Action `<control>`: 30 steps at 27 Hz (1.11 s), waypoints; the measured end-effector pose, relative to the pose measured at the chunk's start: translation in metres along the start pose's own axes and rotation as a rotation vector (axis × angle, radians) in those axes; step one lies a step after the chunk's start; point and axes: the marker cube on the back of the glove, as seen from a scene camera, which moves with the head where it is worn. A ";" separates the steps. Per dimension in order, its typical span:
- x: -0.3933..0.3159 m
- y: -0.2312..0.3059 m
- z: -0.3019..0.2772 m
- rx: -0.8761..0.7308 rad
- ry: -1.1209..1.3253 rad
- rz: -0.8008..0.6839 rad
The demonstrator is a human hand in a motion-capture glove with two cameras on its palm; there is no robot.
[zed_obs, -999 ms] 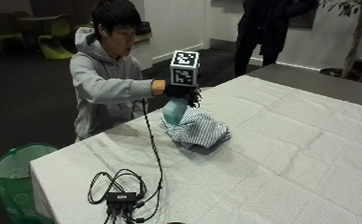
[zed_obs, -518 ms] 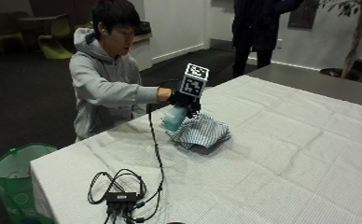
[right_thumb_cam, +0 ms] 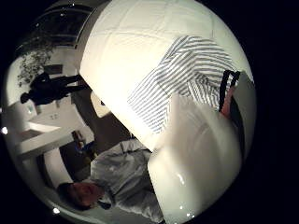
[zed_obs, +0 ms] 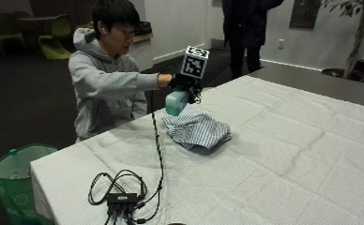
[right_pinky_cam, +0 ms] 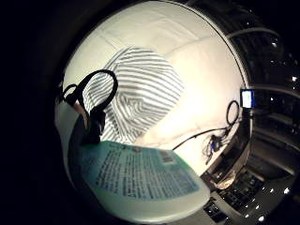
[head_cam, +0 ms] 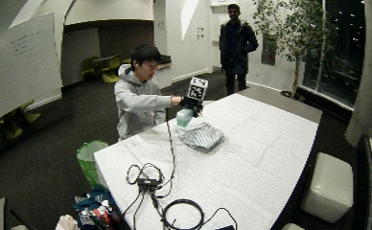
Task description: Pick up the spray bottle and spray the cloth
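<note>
Holding the spray bottle [zed_obs: 176,102] lifted off the table [zed_obs: 307,154], the gloved right hand [zed_obs: 183,82] has its fingers closed around it just above the striped cloth [zed_obs: 196,131], so the spraying itself seems left to do.

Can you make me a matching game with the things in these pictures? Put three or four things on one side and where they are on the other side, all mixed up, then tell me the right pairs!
Things:
1. spray bottle
2. striped cloth
3. green bin
4. black cable bundle

Places:
A. on the floor beside the table's corner
B. lying crumpled on the white tablecloth
C. held up off the table in the gloved right hand
D. lying near the table's edge, closest to the camera

Right pairs: 1-C, 2-B, 3-A, 4-D
</note>
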 end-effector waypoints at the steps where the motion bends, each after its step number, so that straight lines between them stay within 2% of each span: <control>1: 0.000 -0.001 0.001 -0.003 0.024 -0.001; 5: -0.020 -0.010 0.020 -0.037 -0.072 0.009; 11: -0.031 -0.020 0.050 -0.084 -0.084 0.004; 18: -0.053 -0.017 0.030 -0.010 -0.140 -0.046; 23: -0.081 -0.015 -0.011 0.193 -0.368 -0.138; 30: -0.124 -0.034 -0.045 0.625 -1.046 -0.238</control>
